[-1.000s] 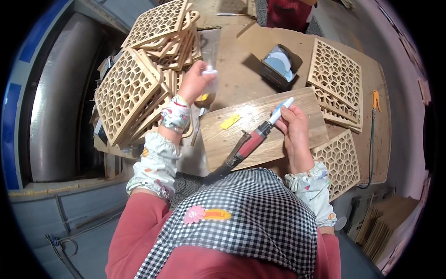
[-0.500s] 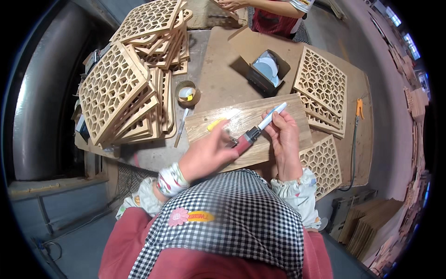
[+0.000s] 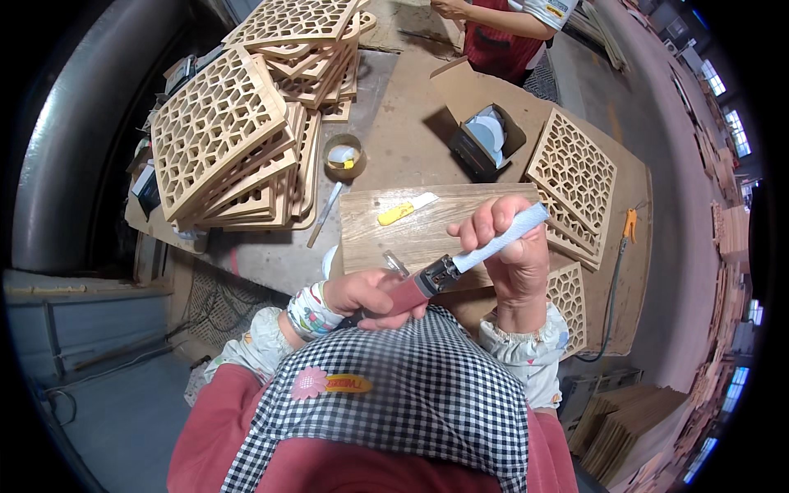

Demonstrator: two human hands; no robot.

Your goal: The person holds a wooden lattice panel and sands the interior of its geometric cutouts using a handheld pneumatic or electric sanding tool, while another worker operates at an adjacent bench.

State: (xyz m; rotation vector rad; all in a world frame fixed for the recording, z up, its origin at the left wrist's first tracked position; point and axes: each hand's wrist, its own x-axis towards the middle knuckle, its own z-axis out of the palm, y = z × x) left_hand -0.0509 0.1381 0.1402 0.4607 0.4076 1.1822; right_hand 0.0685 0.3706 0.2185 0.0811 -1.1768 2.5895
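A slim hand-held power tool (image 3: 404,296) with a red body and black head lies slanted in front of my apron. Round its red body wrap the fingers of my left hand (image 3: 366,297). A narrow pale blue sanding strip (image 3: 503,238) projects from the head, up to the right. My right hand (image 3: 519,261) closes on this strip, fingers curled over it and the thumb along its side. Beneath both hands lies a wood-grain board (image 3: 370,234). On the board rests a yellow-handled knife (image 3: 396,214) with a pale blade.
Stacks of wooden lattice panels (image 3: 218,131) rise at the left; more lattice panels (image 3: 574,168) lie right. An open box of sanding discs (image 3: 485,140), a round tub (image 3: 343,156) and a thin stick (image 3: 325,215) stand about. An orange air gun (image 3: 630,223) lies far right. A co-worker (image 3: 501,33) stands opposite.
My left hand has gone from a blurred, loose reach beside the tool to a grip round its body. The right hand has changed from a fingertip pinch to a fuller grip on the strip.
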